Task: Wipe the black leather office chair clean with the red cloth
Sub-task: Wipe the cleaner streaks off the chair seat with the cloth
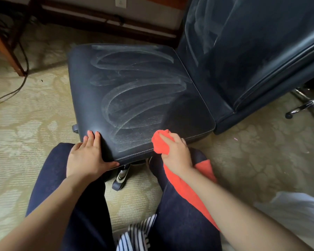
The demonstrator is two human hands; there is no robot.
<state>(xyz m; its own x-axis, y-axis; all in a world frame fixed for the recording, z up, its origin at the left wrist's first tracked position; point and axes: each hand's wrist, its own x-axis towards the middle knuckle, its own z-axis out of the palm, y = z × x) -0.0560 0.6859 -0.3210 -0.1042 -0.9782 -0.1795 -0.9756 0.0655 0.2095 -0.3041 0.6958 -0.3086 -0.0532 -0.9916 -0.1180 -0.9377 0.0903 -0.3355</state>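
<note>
The black leather office chair (134, 91) stands in front of me, its seat streaked with pale wipe marks and its backrest rising at the upper right. My right hand (176, 153) grips the bunched red cloth (160, 143) against the seat's near right edge, and a long tail of cloth hangs down under my forearm. My left hand (88, 156) rests on the seat's near left corner, fingers straight on top and thumb along the front edge.
Patterned beige carpet (29, 124) lies all around. The chair's chrome base and castors (308, 105) show at the right. A wooden desk leg (9, 51) and a black cable (16, 87) are at the upper left. A wall socket (121, 1) sits at the top.
</note>
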